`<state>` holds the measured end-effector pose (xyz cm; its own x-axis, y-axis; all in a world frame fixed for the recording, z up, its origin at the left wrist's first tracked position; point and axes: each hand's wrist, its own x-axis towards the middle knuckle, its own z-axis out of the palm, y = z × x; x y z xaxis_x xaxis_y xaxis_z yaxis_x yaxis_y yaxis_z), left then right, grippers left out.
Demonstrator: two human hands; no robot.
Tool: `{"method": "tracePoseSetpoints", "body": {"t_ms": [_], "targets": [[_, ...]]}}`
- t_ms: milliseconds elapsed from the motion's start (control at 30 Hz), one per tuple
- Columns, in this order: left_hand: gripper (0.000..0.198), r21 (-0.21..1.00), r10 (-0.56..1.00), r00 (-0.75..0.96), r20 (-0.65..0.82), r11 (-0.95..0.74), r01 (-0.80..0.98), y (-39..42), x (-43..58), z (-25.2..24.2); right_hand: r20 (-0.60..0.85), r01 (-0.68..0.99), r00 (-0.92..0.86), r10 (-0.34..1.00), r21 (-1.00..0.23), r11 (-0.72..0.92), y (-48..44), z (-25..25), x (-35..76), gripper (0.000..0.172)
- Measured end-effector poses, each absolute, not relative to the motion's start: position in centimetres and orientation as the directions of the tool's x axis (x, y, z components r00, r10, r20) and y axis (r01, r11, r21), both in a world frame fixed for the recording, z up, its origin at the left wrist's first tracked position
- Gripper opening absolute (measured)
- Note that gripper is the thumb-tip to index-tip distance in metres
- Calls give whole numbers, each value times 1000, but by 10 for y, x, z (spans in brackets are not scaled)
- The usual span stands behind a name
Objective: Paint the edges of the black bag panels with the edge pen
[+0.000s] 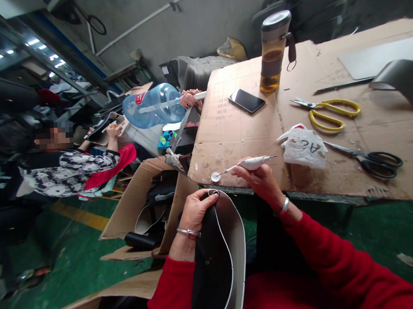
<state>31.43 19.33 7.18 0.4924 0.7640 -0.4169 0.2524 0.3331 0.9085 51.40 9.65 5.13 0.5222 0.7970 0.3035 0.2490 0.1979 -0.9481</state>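
While my left hand (pixel 195 212) pinches the pale-lined black panel (pixel 209 283) beside the cardboard-covered table (pixel 231 137), my right hand (pixel 263 183) holds a white-wrapped tool (pixel 252 163) near the table's white disc (pixel 215 177), so I judge work underway but unfinished, panel edges standing apart.

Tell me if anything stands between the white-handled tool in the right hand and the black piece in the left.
Nothing visible stands between the tool and the black piece. The tool's tip overlaps the small white disc on the table; the left hand pinches the piece's rim nearby.
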Motion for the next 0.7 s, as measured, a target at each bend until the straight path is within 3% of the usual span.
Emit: {"method": "tracePoseSetpoints", "body": {"t_ms": [100,200,700], "targets": [[30,919,766,512,-388,279,279,190,317,76,218,43,484,848,-973,225,93,53,517,34],[30,919,757,526,-386,269,287,186,321,80,171,-46,448,877,-976,213,90,53,519,35],[28,925,742,557,-373,253,283,182,320,83,181,78,363,914,-983,164,87,57,520,37]]}}
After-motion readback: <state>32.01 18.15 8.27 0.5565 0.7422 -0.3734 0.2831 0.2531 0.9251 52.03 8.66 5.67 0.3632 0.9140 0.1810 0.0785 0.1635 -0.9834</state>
